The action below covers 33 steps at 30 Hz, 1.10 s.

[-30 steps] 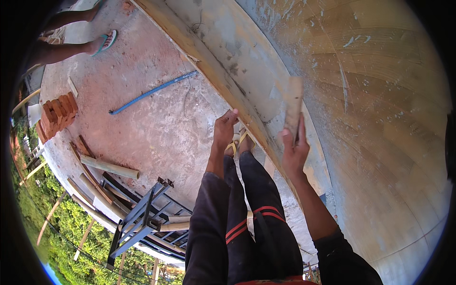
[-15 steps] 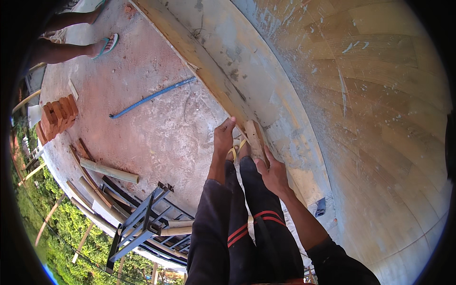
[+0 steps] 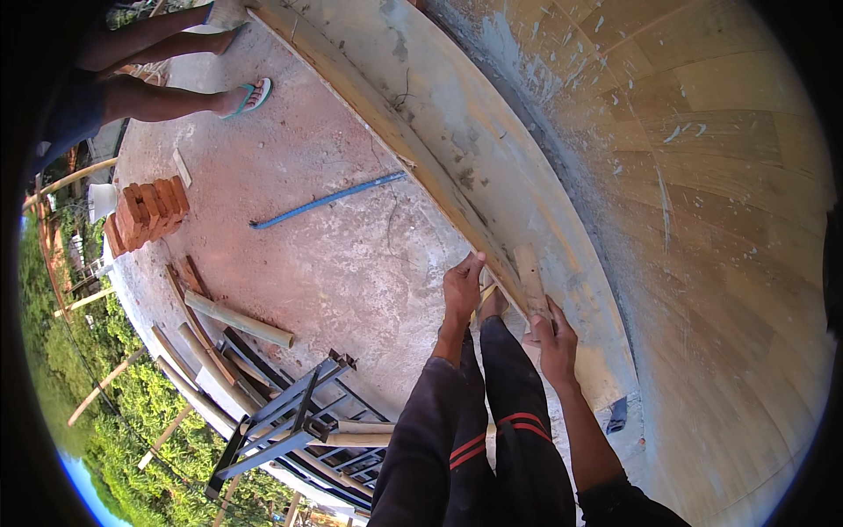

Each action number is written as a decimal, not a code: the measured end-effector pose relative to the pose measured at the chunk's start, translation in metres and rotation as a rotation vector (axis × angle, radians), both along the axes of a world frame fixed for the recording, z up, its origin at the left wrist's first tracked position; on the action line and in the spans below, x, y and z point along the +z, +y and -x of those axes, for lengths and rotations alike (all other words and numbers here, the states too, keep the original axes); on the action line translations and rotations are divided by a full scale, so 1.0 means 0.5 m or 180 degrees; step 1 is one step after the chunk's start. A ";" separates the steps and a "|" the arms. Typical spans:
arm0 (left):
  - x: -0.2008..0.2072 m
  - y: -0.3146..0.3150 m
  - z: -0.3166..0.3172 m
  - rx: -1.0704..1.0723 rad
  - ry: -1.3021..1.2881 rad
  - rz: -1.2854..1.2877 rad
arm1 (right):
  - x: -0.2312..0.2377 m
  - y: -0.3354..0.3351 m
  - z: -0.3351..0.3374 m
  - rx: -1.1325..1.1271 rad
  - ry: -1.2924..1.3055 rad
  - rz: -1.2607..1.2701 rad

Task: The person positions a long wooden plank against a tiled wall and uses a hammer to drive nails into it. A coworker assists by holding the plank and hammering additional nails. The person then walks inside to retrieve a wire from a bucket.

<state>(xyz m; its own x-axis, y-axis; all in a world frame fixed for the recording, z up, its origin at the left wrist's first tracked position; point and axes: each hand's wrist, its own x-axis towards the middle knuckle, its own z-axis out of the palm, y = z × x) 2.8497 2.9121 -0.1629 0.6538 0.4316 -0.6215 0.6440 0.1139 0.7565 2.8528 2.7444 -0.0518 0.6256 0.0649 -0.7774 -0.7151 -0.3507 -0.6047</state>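
Note:
A long wooden board [image 3: 373,123] stands on edge and runs diagonally from the upper left down to my legs. My left hand [image 3: 463,285] is closed on its near edge, thumb on top. In my right hand [image 3: 553,341] is a short wooden block [image 3: 529,270], gripped near its lower end. The block sits on the inner side of the board, over the grey concrete ledge [image 3: 500,176]. Whether it touches the board or ledge I cannot tell. Part of the block is hidden by my right fingers.
Another person's legs and sandal [image 3: 250,98] are at the upper left. A blue pipe [image 3: 325,200] lies on the floor. Beyond are stacked bricks [image 3: 149,211], bamboo poles [image 3: 241,318] and a metal frame [image 3: 299,408]. A tiled surface [image 3: 702,220] curves along the right.
The wooden block in my right hand has turned and now lies closer along the board. My left hand stays on the board's edge. The whole view has shifted, and the other person's legs show more.

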 end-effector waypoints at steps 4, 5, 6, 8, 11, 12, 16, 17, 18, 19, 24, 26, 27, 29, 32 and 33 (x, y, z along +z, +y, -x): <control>0.037 -0.003 0.033 0.0235 -0.0061 -0.0247 | -0.007 -0.047 -0.007 -0.0260 -0.0562 0.0374; 0.045 -0.004 0.040 0.0546 -0.0135 0.0023 | -0.004 -0.053 0.001 -0.0279 -0.0652 0.0335; 0.052 -0.006 0.047 0.0246 0.0181 -0.0158 | -0.009 -0.056 0.007 0.0196 -0.1126 0.0716; 0.059 -0.012 0.051 0.0038 0.0296 -0.0565 | -0.013 -0.062 0.037 0.0289 -0.0994 0.0982; 0.056 -0.026 0.049 -0.0235 0.0247 -0.1124 | -0.020 -0.087 0.088 0.0261 -0.0848 0.1065; 0.056 -0.028 0.051 -0.0296 0.0196 -0.1270 | -0.021 -0.094 0.105 0.0237 -0.0755 0.1067; 0.060 -0.034 0.078 -0.0643 0.0795 -0.1526 | -0.002 -0.122 0.168 0.0311 -0.0828 0.1109; 0.063 -0.033 0.088 -0.0618 0.0700 -0.1492 | 0.007 -0.126 0.185 0.0335 -0.0895 0.1126; 0.065 -0.031 0.097 -0.0582 0.0598 -0.1462 | 0.018 -0.133 0.199 0.0230 -0.0724 0.1032; 0.066 -0.029 0.103 -0.0563 0.0478 -0.1449 | 0.030 -0.140 0.213 0.0132 -0.0570 0.0924; 0.068 -0.022 0.125 -0.0621 0.0338 -0.1678 | 0.085 -0.179 0.301 -0.0077 -0.0528 0.0875; 0.066 -0.019 0.132 -0.0783 0.0543 -0.1789 | 0.105 -0.199 0.349 -0.0128 -0.0444 0.0925; 0.066 -0.017 0.140 -0.0827 0.0498 -0.1805 | 0.114 -0.211 0.375 -0.0190 -0.0426 0.0831; 0.067 -0.010 0.159 -0.0910 0.0453 -0.2003 | 0.117 -0.231 0.428 -0.0266 -0.0086 0.0969; 0.077 0.012 0.201 -0.0867 0.0122 -0.1793 | 0.107 -0.264 0.511 -0.0186 -0.0104 0.1006; 0.083 0.021 0.215 -0.0800 -0.0023 -0.1642 | 0.108 -0.272 0.545 -0.0214 -0.0097 0.1066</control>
